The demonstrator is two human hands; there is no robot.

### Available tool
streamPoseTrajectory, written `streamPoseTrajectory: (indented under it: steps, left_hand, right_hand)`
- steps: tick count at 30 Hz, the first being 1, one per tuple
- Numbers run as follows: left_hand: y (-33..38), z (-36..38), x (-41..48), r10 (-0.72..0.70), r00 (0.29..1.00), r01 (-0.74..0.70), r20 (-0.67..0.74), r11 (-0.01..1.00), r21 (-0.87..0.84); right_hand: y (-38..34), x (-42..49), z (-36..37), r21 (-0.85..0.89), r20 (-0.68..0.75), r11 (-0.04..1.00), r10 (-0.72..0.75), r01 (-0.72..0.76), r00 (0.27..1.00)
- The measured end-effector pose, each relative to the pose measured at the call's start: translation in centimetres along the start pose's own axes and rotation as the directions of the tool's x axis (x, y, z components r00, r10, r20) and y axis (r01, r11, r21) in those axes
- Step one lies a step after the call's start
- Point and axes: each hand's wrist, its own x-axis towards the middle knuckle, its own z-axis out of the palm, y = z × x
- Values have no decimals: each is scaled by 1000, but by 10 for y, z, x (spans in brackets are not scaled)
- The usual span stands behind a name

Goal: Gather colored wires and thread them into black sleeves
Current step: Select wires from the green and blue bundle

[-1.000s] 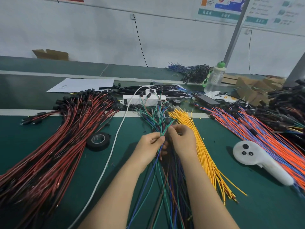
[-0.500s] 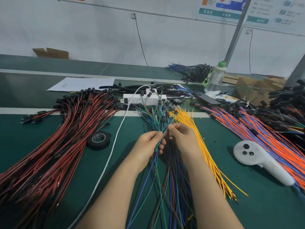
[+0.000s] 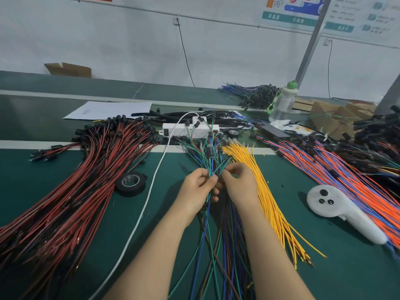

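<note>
**Two hands pinching the mixed wires at centre frame**

Head view. Hardly any change from half a second ago: left hand and right hand in the same spot at centre frame, fingertips nearly touching as before. Compared with a second ago, both slightly higher in the frame. Left hand curled round a few green and blue strands of the mixed wires, thumb pressed on top. Right hand pinching neighbouring strands between thumb and bent fingers. Mixed wires running from bottom centre, up between the forearms, through the fingers, then fanning out toward upper centre. Black sleeves already on several of the fanned ends, just above the hands.

Containers: open cardboard box at upper left, contents out of sight. Stack of brown cartons at right, contents impossible to tell. Clear bottle with a green cap, upright, right of upper centre; filling not discernible.

Green surface crossed by a pale strip. At left, a broad sheaf of red and black wires. Beside it, a black tape roll and a white cable leading up to a white power strip. Just right of the right hand, yellow wires. Farther right, a white controller lying beside orange and blue wires. Paper sheet at upper left of the surface. Behind, a white wall, posters at upper right, a grey post slanting down.
</note>
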Motion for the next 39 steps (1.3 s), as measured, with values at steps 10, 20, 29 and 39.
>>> streamPoseTrajectory:
  steps: [10, 20, 29, 39]
  left_hand:
    - [-2, -2, 2, -27, 999, 23, -46, 996, -91]
    - [-3, -1, 1, -41, 999, 40, -15, 996, -76]
    - [2, 2, -3, -3, 1000, 3, -22, 1000, -3]
    - [1, 1, -3, -25, 999, 26, 42, 999, -23]
  right_hand:
    - [-2, 3, -4, 357, 37, 921, 153, -156, 988]
    - [0, 1, 0, 148, -33, 989, 15, -10, 999]
    - [-9, -3, -3, 57, -16, 998, 31, -30, 999]
    - [-12, -4, -12, 445, 138, 853, 237, -274, 962]
